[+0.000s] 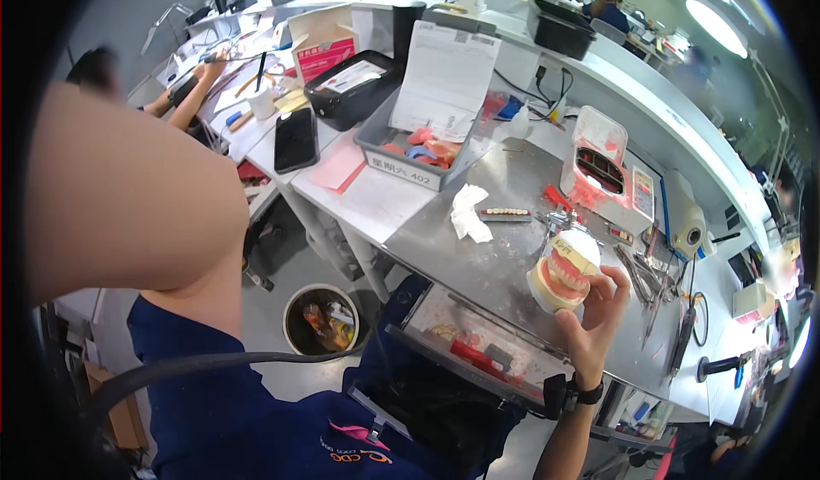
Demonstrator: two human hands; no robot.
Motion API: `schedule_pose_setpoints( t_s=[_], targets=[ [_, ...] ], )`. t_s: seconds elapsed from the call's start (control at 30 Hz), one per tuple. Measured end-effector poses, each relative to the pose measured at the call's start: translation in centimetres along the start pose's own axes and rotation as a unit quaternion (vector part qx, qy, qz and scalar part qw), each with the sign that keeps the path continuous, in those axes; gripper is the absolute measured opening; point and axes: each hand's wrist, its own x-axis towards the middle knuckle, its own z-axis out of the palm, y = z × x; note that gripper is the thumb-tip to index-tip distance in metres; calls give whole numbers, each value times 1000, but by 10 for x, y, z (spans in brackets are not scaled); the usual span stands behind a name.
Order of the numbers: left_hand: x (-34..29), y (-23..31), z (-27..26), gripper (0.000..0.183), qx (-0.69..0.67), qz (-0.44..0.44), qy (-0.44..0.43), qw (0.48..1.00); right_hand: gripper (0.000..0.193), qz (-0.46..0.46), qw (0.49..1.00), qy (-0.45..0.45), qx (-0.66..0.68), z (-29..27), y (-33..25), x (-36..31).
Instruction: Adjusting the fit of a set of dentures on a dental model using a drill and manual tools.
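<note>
My right hand (594, 318) is closed around the right side of a dental model on an articulator (547, 288), its thumb at the front and its fingers behind. The model has pink gums, rows of teeth and cream plaster bases, with a white mound on top. It rests on the grey metal work surface (461, 254). My left arm (154, 190) is raised and bent, very close on the left, and its hand is out of view. Left of the model lie a crumpled white tissue (469, 213) and a strip of artificial teeth (506, 215).
Behind the model stands a pink-stained white box with an open lid (598, 168). Metal hand tools (645, 275) lie to its right. A grey bin with pink pieces (401, 170), a phone (295, 140) and a black container (354, 87) sit farther left. Below are an open drawer (427, 309) and a waste bin (290, 330).
</note>
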Motion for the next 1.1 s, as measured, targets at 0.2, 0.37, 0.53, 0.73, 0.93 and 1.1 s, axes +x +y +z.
schedule_pose_setpoints(
  t_s=[0.2, 0.37, 0.53, 0.73, 0.93, 1.1],
  targets=[
    [-5, -5, -8, 21, -7, 12, 9, 1000, 88, 0, 1000, -21, -11, 2, -2, 1],
    [26, -16, -40, 19, -102, 54, 19, 993, 84, -23, 1000, -3, -3, 4, -3, -2],
    [9, -31, 46, 20, 17, 54, -5, 998, 83, -12, 999, 12, 35, 4, -6, 0],
    [-14, -4, 54, 88, -50, 44, -13, 998, 84, -28, 999, 2, 18, 3, -3, 2],
    [35, 25, 1, 118, 158, 98, -103, 977, 87, -24, 999, -2, 38, -1, 6, 1],
    [56, 17, 30, 112, 78, 50, -48, 995, 86, -36, 999, 2, 2, 2, -5, 2]
  ],
)
